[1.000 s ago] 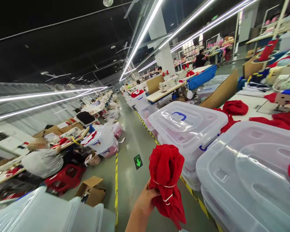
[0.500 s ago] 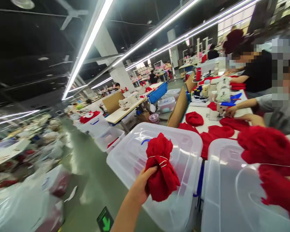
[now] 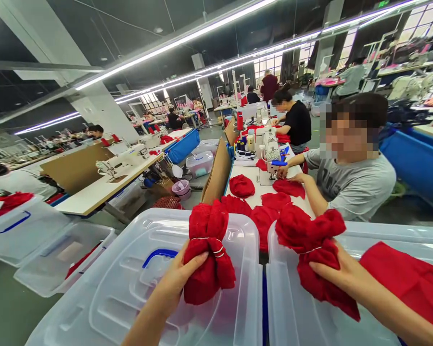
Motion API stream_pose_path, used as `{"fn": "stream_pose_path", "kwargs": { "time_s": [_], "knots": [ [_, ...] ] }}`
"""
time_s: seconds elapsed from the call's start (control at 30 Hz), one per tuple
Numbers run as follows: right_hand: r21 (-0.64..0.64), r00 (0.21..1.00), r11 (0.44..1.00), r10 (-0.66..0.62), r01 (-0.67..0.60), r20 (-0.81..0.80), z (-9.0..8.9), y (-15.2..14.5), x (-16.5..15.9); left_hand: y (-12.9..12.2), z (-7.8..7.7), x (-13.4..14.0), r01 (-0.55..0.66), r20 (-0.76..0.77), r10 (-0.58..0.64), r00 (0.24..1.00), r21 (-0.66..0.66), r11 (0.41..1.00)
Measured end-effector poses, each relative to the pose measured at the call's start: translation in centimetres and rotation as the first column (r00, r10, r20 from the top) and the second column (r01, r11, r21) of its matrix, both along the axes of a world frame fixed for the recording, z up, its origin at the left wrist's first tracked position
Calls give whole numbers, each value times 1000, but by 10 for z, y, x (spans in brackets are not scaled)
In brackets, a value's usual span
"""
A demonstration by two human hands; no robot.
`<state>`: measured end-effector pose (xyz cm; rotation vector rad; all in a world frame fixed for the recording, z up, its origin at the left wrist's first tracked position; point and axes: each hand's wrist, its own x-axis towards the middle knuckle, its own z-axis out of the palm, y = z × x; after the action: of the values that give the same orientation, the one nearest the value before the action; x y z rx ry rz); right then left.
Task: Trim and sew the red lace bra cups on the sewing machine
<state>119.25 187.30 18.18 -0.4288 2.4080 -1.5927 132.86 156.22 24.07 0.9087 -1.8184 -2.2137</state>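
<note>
My left hand (image 3: 176, 281) is closed around a bundle of red fabric (image 3: 207, 254), cinched at its middle with a pale tie. That bundle is held above the lid of a translucent plastic storage box (image 3: 119, 283). On the other side, my right hand (image 3: 335, 271) grips a second tied bundle of red fabric (image 3: 299, 230), its upper part flaring into two lobes. It hangs over a second translucent box (image 3: 288, 302). A flat piece of red fabric (image 3: 404, 278) lies on the right box, partly behind my right forearm.
Beyond the boxes, a co-worker in a grey shirt (image 3: 357, 178) sits at a sewing machine (image 3: 270, 149) on a white table with several red pieces (image 3: 241, 186). A cardboard panel (image 3: 218, 168) borders that table. More boxes (image 3: 61, 254) and another sewing table (image 3: 82, 202) stand to the left.
The view has swung right. My right hand and its bundle, earlier blurred and cut off at the right edge, now show fully. My left hand still holds its bundle.
</note>
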Motion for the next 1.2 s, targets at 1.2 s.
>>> {"fn": "stream_pose_path", "kwargs": {
  "time_s": [1.2],
  "knots": [
    [-712,900,702,315,-6,302,2,-115,62,44,-23,-22,269,-135,-235,962,353,896]
  ]
}}
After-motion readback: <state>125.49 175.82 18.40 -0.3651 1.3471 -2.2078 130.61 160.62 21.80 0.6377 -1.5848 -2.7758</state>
